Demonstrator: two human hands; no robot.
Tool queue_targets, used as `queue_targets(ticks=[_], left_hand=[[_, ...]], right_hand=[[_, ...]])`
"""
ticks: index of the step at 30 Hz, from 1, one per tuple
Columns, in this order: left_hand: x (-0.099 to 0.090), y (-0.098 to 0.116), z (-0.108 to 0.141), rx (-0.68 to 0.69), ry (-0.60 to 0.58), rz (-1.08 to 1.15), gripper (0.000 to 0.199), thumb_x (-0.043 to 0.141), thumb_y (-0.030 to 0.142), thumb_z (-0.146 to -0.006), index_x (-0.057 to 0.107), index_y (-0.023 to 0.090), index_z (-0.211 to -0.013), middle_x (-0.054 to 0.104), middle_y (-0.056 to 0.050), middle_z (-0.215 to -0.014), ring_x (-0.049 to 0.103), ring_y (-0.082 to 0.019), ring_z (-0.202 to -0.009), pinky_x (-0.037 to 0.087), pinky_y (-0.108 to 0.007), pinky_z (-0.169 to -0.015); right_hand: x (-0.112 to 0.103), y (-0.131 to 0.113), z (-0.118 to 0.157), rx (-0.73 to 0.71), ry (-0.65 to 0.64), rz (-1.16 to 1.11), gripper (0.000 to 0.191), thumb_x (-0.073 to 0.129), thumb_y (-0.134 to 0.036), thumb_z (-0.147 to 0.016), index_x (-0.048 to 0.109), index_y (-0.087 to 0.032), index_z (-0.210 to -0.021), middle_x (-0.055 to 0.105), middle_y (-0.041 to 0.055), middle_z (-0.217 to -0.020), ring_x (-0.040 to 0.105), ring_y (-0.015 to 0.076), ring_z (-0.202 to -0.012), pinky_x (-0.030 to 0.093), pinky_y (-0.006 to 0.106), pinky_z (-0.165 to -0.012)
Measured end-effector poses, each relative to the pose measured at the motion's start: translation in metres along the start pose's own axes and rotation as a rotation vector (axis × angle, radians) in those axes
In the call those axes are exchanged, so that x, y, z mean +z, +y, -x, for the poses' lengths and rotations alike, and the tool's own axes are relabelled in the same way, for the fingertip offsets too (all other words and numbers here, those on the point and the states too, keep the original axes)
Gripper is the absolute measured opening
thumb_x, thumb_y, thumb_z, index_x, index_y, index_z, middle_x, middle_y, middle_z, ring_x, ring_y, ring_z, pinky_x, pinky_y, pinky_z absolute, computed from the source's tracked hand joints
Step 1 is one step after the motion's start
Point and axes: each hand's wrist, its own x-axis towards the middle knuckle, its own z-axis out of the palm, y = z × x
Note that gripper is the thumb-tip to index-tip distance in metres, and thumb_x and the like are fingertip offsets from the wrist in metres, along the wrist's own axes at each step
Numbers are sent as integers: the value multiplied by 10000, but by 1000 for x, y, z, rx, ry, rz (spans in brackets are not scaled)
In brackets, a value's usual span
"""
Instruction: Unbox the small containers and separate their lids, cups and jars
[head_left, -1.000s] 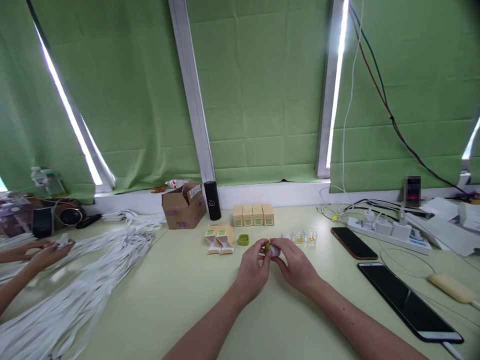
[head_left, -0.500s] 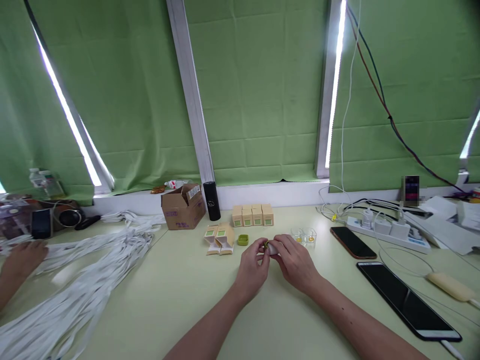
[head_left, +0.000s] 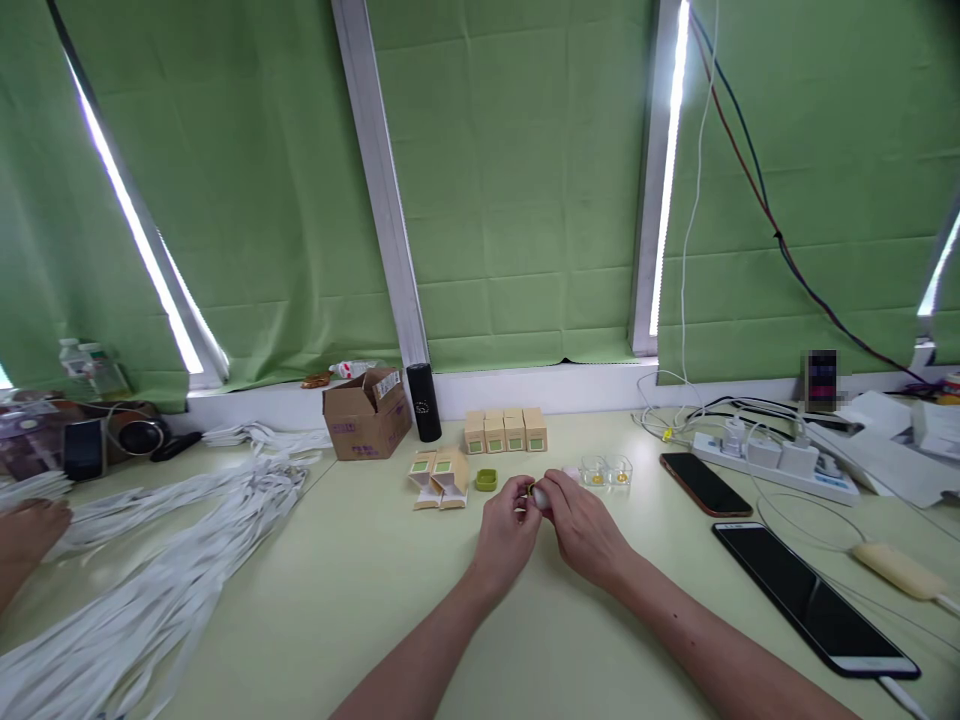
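My left hand and my right hand meet over the middle of the table. Between their fingertips is a small object, whitish with a dark olive part; the fingers cover much of it. A small olive-green square container sits just left of my hands. Two opened kraft boxes lie farther left, and a row of several closed kraft boxes stands behind. Clear cups with something yellow inside are right of my fingers.
Two phones and a power strip with cables lie at right. A cardboard box and black cylinder stand behind. White straps cover the left, near another person's hand.
My right hand has shifted slightly left, its fingers closer round the small object. At the far left, the other person's hand has moved left and down.
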Motion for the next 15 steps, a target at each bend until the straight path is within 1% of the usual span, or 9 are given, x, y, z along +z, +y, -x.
queue_targets(ticks=[3,6,10,12,13,15], left_hand=[[1,-4,-1,-19,-5,4,234,563,165,-892,666,193,-1100,752,-77,-1007,731,-189,-850,624,-334,-780],[0,-3,-2,-35,-3,19,228,557,191,-912,667,189,-1112,754,-87,-1025,734,-194,-862,625,-348,-803],[-7,3,-1,-11,-59,-4,258,571,283,-942,672,203,-1165,737,-95,-1112,716,-203,-912,625,-355,-803],[-12,5,1,31,-93,-79,300,603,303,-930,671,231,-1213,713,-91,-1172,688,-218,-978,617,-367,-822],[-15,5,2,56,-103,-124,328,629,298,-913,667,248,-1234,699,-86,-1202,669,-231,-1030,607,-381,-854],[-17,5,3,97,-113,-184,399,685,265,-867,655,277,-1265,670,-74,-1257,616,-256,-1155,559,-424,-970]], right_hand=[[0,-1,-1,11,3,3,345,362,-55,-961,480,-163,-1266,628,169,-1146,644,266,-918,564,374,-716],[3,0,1,32,-24,-24,339,373,-70,-969,474,-164,-1278,624,175,-1157,648,275,-918,570,383,-703],[6,9,8,89,-38,-148,332,376,-121,-1007,448,-188,-1324,596,180,-1233,657,281,-983,590,398,-736],[6,14,12,111,-39,-241,319,386,-154,-1022,451,-216,-1328,585,166,-1252,654,277,-1024,596,407,-771],[6,16,13,127,-34,-290,309,396,-170,-1025,459,-229,-1321,585,157,-1250,650,276,-1040,595,412,-790],[5,18,14,187,-10,-395,276,427,-208,-1024,487,-245,-1291,595,141,-1232,641,272,-1056,586,424,-831]])
